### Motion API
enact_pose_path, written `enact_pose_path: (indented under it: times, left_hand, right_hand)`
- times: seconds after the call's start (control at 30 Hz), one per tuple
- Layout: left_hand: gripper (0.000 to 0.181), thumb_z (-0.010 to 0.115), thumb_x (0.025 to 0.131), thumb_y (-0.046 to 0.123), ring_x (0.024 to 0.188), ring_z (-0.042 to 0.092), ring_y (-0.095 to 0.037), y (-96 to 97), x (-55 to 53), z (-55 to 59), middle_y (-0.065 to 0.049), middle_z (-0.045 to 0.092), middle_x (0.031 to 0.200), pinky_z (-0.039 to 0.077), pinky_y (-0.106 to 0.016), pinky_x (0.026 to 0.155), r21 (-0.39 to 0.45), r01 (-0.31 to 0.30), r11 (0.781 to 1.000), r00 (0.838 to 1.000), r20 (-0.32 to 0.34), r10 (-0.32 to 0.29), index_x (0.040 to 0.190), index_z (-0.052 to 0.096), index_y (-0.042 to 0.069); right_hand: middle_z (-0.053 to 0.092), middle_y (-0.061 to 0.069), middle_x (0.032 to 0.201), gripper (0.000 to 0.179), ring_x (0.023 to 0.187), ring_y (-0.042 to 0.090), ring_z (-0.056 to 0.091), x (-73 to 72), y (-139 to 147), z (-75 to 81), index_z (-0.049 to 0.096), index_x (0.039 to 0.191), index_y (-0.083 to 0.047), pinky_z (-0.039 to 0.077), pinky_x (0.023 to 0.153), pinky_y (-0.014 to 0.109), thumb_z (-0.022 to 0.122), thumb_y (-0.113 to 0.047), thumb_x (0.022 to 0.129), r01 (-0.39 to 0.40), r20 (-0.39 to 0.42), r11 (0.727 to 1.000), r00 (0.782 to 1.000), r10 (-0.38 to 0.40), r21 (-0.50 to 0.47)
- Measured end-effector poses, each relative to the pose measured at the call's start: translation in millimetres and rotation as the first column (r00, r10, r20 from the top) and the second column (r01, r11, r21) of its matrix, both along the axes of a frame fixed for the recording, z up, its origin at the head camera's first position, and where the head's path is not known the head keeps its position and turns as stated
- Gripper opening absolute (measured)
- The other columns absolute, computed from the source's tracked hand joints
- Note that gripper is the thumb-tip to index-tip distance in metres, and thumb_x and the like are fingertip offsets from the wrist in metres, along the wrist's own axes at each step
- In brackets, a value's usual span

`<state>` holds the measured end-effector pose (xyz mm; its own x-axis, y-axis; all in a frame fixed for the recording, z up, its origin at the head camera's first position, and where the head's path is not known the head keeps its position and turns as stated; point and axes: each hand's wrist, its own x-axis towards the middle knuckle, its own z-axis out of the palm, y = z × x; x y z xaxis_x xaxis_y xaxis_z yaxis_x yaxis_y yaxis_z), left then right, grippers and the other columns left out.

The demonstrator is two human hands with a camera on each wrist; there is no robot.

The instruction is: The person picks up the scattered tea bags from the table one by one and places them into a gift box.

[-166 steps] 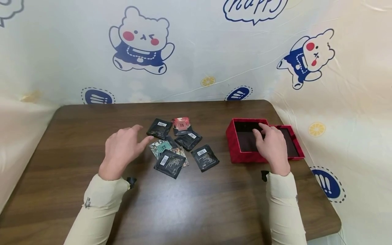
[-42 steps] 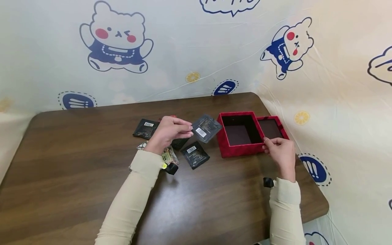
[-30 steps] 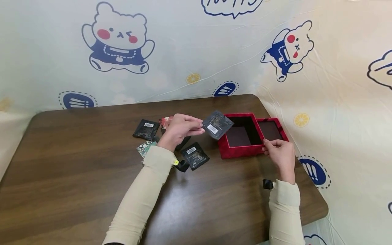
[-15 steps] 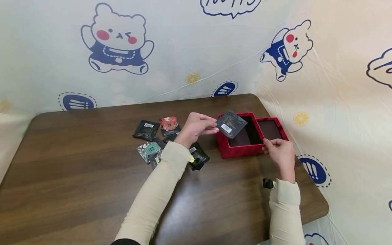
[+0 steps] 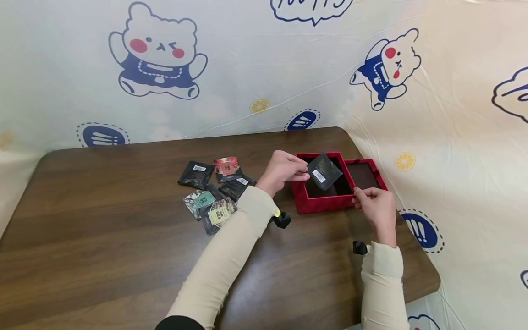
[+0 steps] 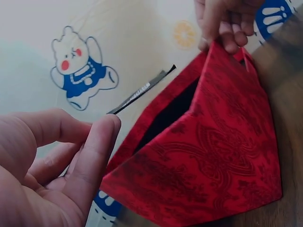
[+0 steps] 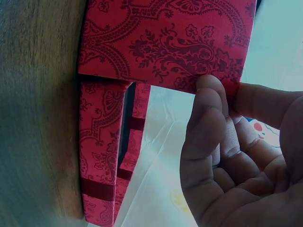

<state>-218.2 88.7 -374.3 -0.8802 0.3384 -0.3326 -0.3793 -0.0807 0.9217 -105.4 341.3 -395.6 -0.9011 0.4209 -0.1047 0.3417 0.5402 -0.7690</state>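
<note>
My left hand pinches a small black sachet with a white barcode label by its left corner, over the opening of the red patterned box. The left wrist view shows the sachet edge-on, between thumb and fingers and above the box rim. My right hand grips the box's near right corner; in the right wrist view the thumb and index finger pinch the box there. Beside the box lies a shallower red tray-like piece, probably its lid, with a dark inside.
Several more sachets lie left of the box: a black one, a red-fronted one, a teal-labelled one and a beige-labelled one. My left sleeve crosses the wooden table in front. A printed curtain hangs behind.
Both hands were loose at first. My left hand has since picked up a sachet and carried it right, over the box. My right hand has taken hold of the box's corner.
</note>
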Motion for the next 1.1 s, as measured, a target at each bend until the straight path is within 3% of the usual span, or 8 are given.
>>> enact_pose_path:
  times: [0.2, 0.53, 0.7, 0.8, 0.93, 1.0, 1.1]
  left_hand:
    - [0.008, 0.073, 0.089, -0.002, 0.063, 0.071, -0.020, 8.6, -1.0, -1.5, -0.018, 0.071, 0.082, 0.060, -0.026, 0.063, -0.113, 0.001, 0.994, 0.998, -0.063, -0.008, 0.096, 0.075, -0.006]
    - [0.007, 0.071, 0.087, -0.007, 0.060, 0.071, -0.022, 28.0, 0.8, 3.8, -0.014, 0.069, 0.082, 0.059, -0.025, 0.058, -0.310, 0.026, 0.950, 0.987, -0.141, -0.073, 0.090, 0.077, -0.007]
    - [0.005, 0.074, 0.086, -0.006, 0.057, 0.070, -0.020, 36.7, -0.3, 7.2, -0.013, 0.068, 0.079, 0.058, -0.024, 0.054, -0.428, 0.045, 0.902, 0.978, -0.164, -0.126, 0.083, 0.076, -0.003]
    - [0.009, 0.076, 0.085, -0.003, 0.054, 0.069, -0.018, 39.8, -1.6, 9.6, -0.011, 0.068, 0.074, 0.057, -0.023, 0.053, -0.509, 0.049, 0.860, 0.967, -0.190, -0.168, 0.077, 0.075, 0.002]
    - [0.007, 0.078, 0.085, 0.001, 0.051, 0.068, -0.015, 41.8, -1.9, 11.3, -0.010, 0.067, 0.071, 0.056, -0.020, 0.052, -0.577, 0.051, 0.815, 0.952, -0.218, -0.214, 0.080, 0.075, 0.003]
    - [0.003, 0.079, 0.085, 0.001, 0.052, 0.068, -0.015, 42.0, -1.3, 11.2, -0.010, 0.067, 0.073, 0.056, -0.020, 0.052, -0.566, 0.049, 0.823, 0.955, -0.214, -0.204, 0.084, 0.076, 0.001]
    - [0.008, 0.081, 0.083, 0.000, 0.053, 0.068, -0.015, 39.8, 0.3, 10.1, -0.010, 0.067, 0.076, 0.057, -0.021, 0.053, -0.515, 0.038, 0.856, 0.966, -0.200, -0.163, 0.090, 0.076, 0.000]
  right_hand:
    - [0.075, 0.014, 0.091, 0.041, 0.077, 0.023, 0.072, -0.2, -1, 1.1, 0.074, 0.103, 0.001, 0.058, 0.067, 0.021, 0.066, -0.039, 0.098, 0.003, -0.005, 1.000, 1.000, -0.003, 0.020]
    - [0.074, 0.013, 0.090, 0.040, 0.078, 0.024, 0.071, 1.3, -3, 1.9, 0.075, 0.103, 0.000, 0.057, 0.066, 0.019, 0.067, -0.039, 0.098, 0.001, 0.007, 1.000, 1.000, -0.001, 0.014]
    - [0.075, 0.014, 0.089, 0.041, 0.075, 0.023, 0.072, 1.3, -3, 1.0, 0.075, 0.101, 0.001, 0.057, 0.064, 0.019, 0.066, -0.039, 0.098, -0.005, -0.002, 0.999, 1.000, 0.005, 0.033]
    - [0.075, 0.014, 0.088, 0.040, 0.072, 0.020, 0.071, 0.8, -3, 1.3, 0.075, 0.100, 0.001, 0.057, 0.063, 0.019, 0.066, -0.038, 0.098, -0.001, -0.013, 0.999, 1.000, 0.002, 0.047]
    - [0.075, 0.013, 0.088, 0.040, 0.070, 0.015, 0.070, 0.6, -3, 2.2, 0.075, 0.100, 0.001, 0.056, 0.063, 0.019, 0.066, -0.038, 0.098, 0.003, -0.015, 0.999, 1.000, -0.002, 0.050]
    - [0.075, 0.013, 0.088, 0.040, 0.069, 0.014, 0.070, 0.7, -3, 2.4, 0.075, 0.100, 0.001, 0.056, 0.063, 0.019, 0.066, -0.038, 0.098, 0.000, -0.010, 0.999, 1.000, 0.000, 0.045]
    - [0.075, 0.013, 0.088, 0.041, 0.069, 0.013, 0.070, 1.1, -3, 1.7, 0.075, 0.100, 0.002, 0.057, 0.064, 0.019, 0.066, -0.038, 0.098, -0.001, -0.008, 0.999, 1.000, 0.001, 0.043]
